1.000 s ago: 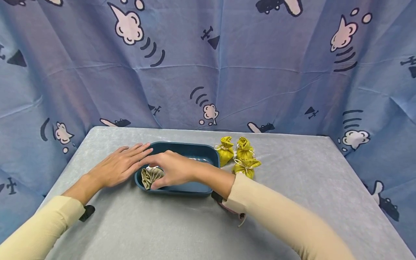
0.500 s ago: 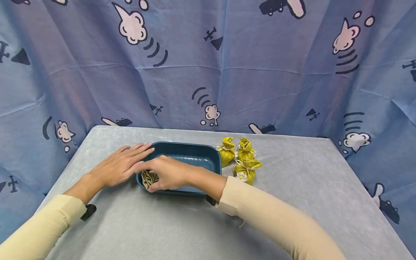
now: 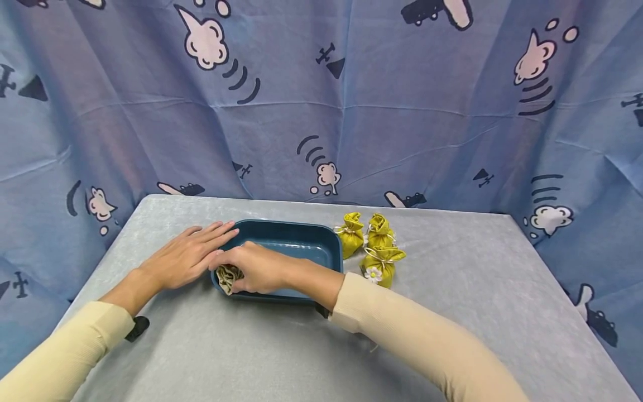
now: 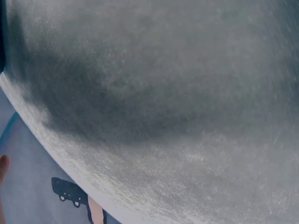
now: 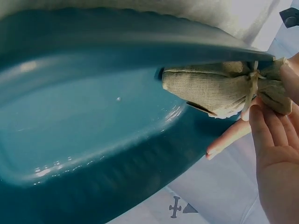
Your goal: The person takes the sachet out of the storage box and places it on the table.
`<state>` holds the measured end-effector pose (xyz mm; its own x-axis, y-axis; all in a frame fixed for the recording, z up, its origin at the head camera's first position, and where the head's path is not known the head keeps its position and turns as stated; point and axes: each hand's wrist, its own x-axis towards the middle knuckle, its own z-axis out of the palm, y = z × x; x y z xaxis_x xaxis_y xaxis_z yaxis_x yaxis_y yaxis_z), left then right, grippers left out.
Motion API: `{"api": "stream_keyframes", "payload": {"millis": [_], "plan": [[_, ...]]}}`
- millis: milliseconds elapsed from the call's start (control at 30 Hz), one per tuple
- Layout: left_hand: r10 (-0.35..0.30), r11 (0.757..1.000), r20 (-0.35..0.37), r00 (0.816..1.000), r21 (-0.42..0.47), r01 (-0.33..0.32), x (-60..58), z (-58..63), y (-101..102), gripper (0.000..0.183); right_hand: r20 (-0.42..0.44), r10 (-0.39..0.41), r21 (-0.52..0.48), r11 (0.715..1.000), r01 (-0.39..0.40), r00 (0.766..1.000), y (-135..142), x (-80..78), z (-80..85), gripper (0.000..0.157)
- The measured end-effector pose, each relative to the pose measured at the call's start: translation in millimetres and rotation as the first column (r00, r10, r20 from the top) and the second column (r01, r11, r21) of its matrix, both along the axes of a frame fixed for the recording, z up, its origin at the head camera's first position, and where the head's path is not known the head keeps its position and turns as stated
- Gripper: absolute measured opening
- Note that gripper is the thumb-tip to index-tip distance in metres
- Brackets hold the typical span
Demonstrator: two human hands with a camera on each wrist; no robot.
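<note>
A beige cloth drawstring pouch [image 3: 229, 280] stands at the left end of a teal plastic basin [image 3: 281, 224]. My right hand [image 3: 258, 269] grips the pouch by its gathered neck, thumb on one side and fingers on the other. In the right wrist view the body of the pouch [image 5: 201, 91] lies close along the basin's wall, its tie visible below the ruffled top. Fingers straight, my left hand [image 3: 186, 258] lies over the basin's left rim, right beside the right hand's fingertips. The left wrist view catches only a bit of a finger [image 4: 3, 168] at its edge.
Three yellow drawstring pouches stand just right of the basin, the front one [image 3: 384, 267] with a white flower. A thin string end [image 3: 374, 348] pokes out below my right sleeve. Behind the grey-covered table [image 3: 226, 352] hangs a blue patterned curtain [image 3: 402, 128].
My right hand has moved slightly left and down with the pouch toward the basin's left end, its fingers closing in on the neck. The left hand has stayed in place.
</note>
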<state>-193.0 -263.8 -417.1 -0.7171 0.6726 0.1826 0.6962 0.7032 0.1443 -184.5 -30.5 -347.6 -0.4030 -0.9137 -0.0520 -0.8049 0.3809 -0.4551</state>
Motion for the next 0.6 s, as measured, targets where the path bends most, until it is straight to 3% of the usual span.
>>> {"api": "stream_keyframes", "payload": {"millis": [200,600], "plan": [[0.013,1.000,0.017,1.000,0.002,-0.013,-0.9,0.3,0.3,0.050,0.012,-0.012,-0.037,0.999,0.012,1.000,0.7,-2.5,-2.6,0.033],[0.021,1.000,0.025,0.999,-0.002,-0.021,-0.6,0.9,1.0,0.051,0.032,-0.004,-0.133,0.991,0.008,0.999,3.6,-2.8,-5.5,0.027]]}}
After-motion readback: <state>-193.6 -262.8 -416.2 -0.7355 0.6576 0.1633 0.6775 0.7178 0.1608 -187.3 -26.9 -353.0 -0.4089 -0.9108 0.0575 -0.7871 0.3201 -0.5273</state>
